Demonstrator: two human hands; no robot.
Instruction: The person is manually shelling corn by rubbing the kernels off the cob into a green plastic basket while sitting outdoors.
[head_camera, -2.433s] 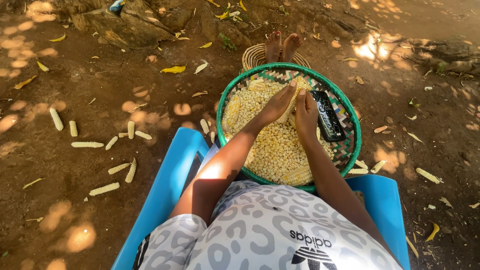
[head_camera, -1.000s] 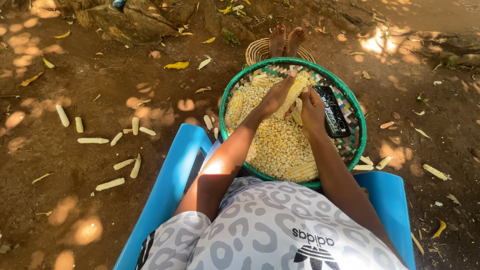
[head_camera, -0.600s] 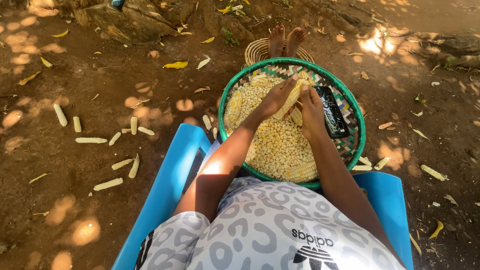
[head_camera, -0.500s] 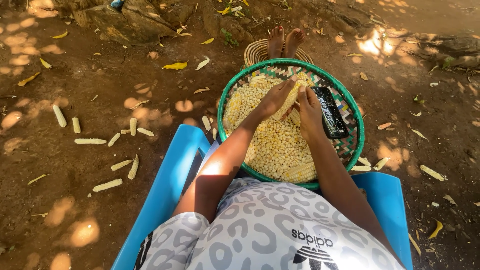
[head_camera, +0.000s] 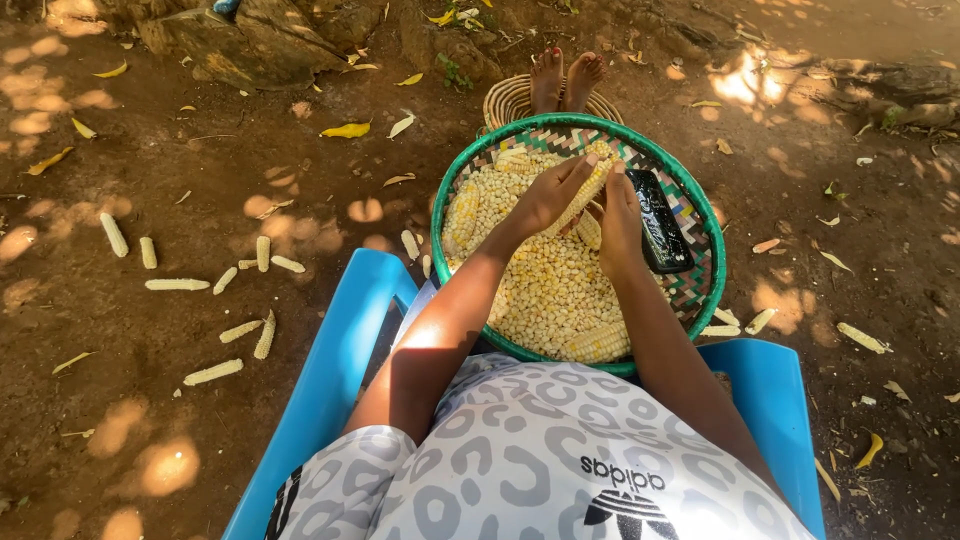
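A round woven basket with a green rim (head_camera: 706, 220) rests on my lap, filled with loose yellow maize kernels (head_camera: 548, 290) and a few whole cobs (head_camera: 600, 342). Over its middle, my left hand (head_camera: 548, 195) and my right hand (head_camera: 620, 212) both grip one maize cob (head_camera: 588, 190), held slanted between them. A black phone (head_camera: 659, 220) lies inside the basket just right of my right hand.
I sit in a blue plastic chair (head_camera: 345, 345) on bare dirt. Several stripped cobs (head_camera: 215, 372) lie scattered on the ground to the left. A second woven basket (head_camera: 508, 98) sits beyond, by my bare feet (head_camera: 563, 78). Rocks (head_camera: 235, 40) stand at the top left.
Both hands stayed over the basket's middle on the cob, shifting only slightly; the cob's angle between them changed a little. Basket and phone have not moved.
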